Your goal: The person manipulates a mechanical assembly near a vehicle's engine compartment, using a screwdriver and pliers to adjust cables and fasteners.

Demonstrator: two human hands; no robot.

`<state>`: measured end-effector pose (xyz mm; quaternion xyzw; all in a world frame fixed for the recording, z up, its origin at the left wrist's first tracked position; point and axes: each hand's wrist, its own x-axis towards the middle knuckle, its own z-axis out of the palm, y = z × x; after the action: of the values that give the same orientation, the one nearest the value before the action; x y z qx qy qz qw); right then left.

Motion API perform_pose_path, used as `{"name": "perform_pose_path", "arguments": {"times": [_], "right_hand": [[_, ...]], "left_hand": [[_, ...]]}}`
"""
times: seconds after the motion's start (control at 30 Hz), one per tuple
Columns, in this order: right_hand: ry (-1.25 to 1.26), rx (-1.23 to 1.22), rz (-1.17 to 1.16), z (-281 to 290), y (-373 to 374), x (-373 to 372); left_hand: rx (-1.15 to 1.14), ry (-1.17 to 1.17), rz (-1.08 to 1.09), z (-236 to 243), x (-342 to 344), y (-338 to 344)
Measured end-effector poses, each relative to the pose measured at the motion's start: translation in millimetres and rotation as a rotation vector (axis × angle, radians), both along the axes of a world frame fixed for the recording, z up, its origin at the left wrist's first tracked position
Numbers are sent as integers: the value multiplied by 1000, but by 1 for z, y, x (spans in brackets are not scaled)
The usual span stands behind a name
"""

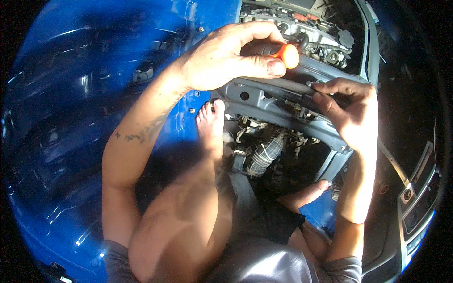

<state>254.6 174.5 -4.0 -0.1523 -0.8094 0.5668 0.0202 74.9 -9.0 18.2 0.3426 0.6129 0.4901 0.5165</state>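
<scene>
My left hand [226, 54] is closed on an orange-handled tool [289, 56]. Only the rounded orange end of its handle shows between thumb and fingers; the rest is hidden. To the right, my right hand [349, 106] has thumb and forefinger pinched together at a long dark strip [283, 85]. Whatever small thing lies between those fingertips, if any, I cannot make out. Both hands are above a grey metal crossmember [257, 96] with round holes, which spans the engine bay.
Beyond the crossmember is an engine [325, 37]. Below it lie a ribbed hose [266, 155] and several loose-looking connectors. Blue painted body panels [71, 118] fill the left. My bare left foot [211, 120] rests near the crossmember's left end. A dark trim panel [415, 203] stands at right.
</scene>
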Motion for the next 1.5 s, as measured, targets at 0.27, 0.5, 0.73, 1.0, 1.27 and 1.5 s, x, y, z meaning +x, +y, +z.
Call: {"name": "perform_pose_path", "arguments": {"times": [0.27, 0.5, 0.73, 1.0, 1.27, 1.5], "right_hand": [[39, -1, -47, 0, 6, 6], [69, 15, -28, 2, 12, 9], [59, 35, -4, -10, 1, -1], [5, -111, -77, 11, 18, 12], [56, 63, -6, -9, -3, -1], [138, 54, -82, 5, 12, 9]], "left_hand": [[-48, 166, -55, 3, -1, 3], [-59, 33, -14, 2, -2, -1], [-61, -4, -13, 2, -2, -3], [-49, 167, -50, 8, -13, -5], [-5, 77, 14, 7, -12, -11], [174, 230, 43, 1, -11, -15]]}}
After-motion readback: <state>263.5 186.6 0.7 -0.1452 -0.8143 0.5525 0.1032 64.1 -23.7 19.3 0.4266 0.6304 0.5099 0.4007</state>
